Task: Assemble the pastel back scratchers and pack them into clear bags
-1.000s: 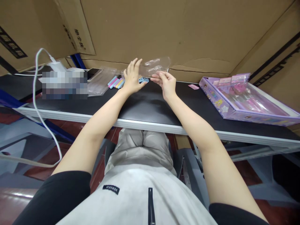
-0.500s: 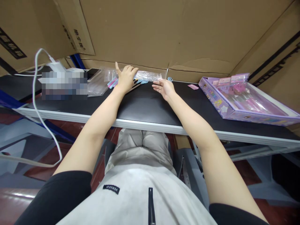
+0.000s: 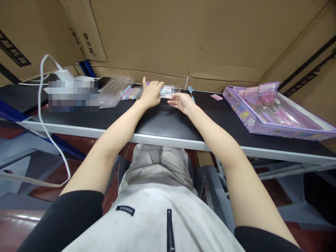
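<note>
A clear, crinkled plastic bag [image 3: 168, 91] stretches between my two hands near the back of the black tabletop. My left hand [image 3: 152, 93] is closed over its left part, thumb raised, with a bit of purple showing behind the thumb. At the bag's right end, my right hand [image 3: 183, 102] pinches its lower edge with bent fingers. Whatever lies inside or beneath the bag is hard to make out. Several pastel sticks [image 3: 131, 93] lie left of my left hand. A blue claw-headed stick, like a small back scratcher [image 3: 191, 91], rests just behind my right hand.
More clear plastic sleeves [image 3: 112, 91] lie to the left, beside a white charger with a cable [image 3: 64, 74] and a blurred patch. A purple display box [image 3: 252, 119] holding pink items stands at right, near a pink card [image 3: 216, 97]. Cardboard walls [image 3: 168, 38] enclose the back.
My left hand has slid right along the plastic bag, closer to my right hand. More pastel sticks show behind it, and the blue claw heads near the middle are now hidden.
</note>
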A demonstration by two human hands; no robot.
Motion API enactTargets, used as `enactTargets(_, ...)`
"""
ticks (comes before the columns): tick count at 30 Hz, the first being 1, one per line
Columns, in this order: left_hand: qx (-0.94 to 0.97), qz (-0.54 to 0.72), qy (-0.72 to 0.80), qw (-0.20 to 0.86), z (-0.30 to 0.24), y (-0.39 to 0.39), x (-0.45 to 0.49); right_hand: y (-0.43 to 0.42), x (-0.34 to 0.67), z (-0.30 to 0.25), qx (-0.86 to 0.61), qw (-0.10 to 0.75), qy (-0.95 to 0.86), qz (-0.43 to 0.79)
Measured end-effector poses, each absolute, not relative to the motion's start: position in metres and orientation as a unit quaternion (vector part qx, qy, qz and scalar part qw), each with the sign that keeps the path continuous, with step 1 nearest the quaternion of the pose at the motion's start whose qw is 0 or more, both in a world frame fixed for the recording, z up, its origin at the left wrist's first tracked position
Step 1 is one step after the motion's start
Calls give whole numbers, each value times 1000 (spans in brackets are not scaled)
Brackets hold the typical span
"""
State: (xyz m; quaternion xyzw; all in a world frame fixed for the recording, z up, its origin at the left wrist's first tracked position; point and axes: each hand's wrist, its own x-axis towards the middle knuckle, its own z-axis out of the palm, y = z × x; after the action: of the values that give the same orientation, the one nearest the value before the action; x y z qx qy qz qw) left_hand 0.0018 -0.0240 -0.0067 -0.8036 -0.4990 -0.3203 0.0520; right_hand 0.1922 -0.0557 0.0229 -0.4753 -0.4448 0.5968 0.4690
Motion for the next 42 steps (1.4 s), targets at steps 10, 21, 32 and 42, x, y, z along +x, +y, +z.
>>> enactTargets(10,-849,-257,-460,43,-12,-14,8,-59,195,27,-486,426,-478,595)
enactTargets(21,-851,-232,-468,61,-6,-21,14,-58,196,26,-547,387,-551,498)
enactTargets(32,-832,-239,-497,52,0,-14,-8,-53,201,28,-545,384,-527,527)
enactTargets(42,-798,-204,-565,36,-6,3,-50,-46,212,29,-554,371,-523,532)
